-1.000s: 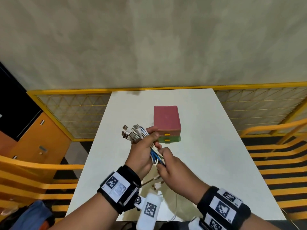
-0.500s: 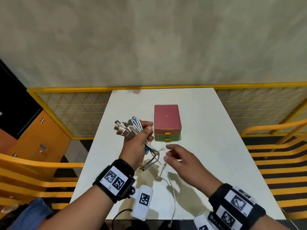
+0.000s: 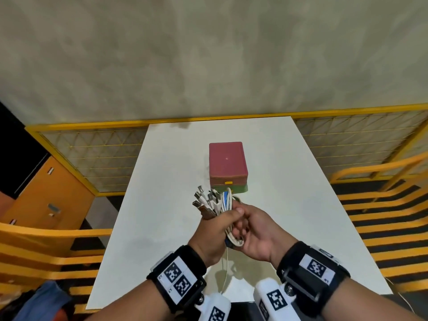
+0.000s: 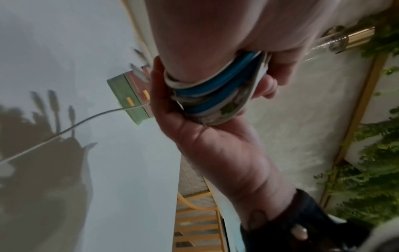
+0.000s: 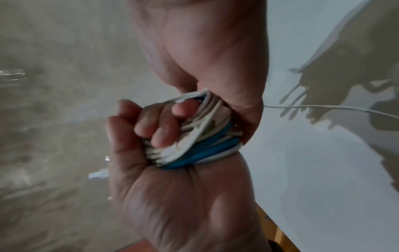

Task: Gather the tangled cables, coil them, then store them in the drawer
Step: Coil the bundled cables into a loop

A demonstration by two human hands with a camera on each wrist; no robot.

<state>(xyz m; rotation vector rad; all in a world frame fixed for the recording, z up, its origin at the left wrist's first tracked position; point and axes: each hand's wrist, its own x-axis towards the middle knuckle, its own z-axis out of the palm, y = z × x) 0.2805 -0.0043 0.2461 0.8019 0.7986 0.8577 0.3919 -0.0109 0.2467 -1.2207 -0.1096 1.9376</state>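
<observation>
A bundle of white and blue cables (image 3: 223,202) is held above the table, its USB plugs (image 3: 202,200) fanning up and left. My left hand (image 3: 228,215) grips the bundle in a fist, fingers (image 5: 151,134) wrapped round it. My right hand (image 3: 240,229) cups the lower loops (image 4: 215,88), thumb and fingers curled round them. One thin white cable (image 3: 225,269) hangs loose from the bundle down to the table. The pink and green drawer box (image 3: 228,163) stands just beyond the hands, its drawers closed.
The white table (image 3: 289,205) ends at a yellow mesh railing (image 3: 92,158) at the back and sides. Yellow chair backs (image 3: 382,216) flank it. An orange cabinet (image 3: 46,200) stands at the left.
My right hand, open and apart half a second ago, has come up to the bundle and closed on its hanging loops. Both hands shifted right, toward the drawer box.
</observation>
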